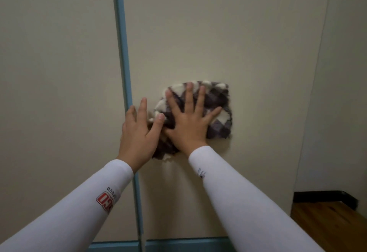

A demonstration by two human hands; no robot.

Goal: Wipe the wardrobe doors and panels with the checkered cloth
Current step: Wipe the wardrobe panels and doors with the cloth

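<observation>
Head view: cream wardrobe door [218,33] fills most of frame, second door [55,53] at left, blue vertical trim [122,49] between them. Wood floor [327,226] at lower right. White sleeves [238,202] on both arms. Checkered cloth [218,112] pressed flat on right door by right hand [188,124], fingers spread, not clenched. Left hand [137,132] open, thumb touching cloth's left edge.
</observation>
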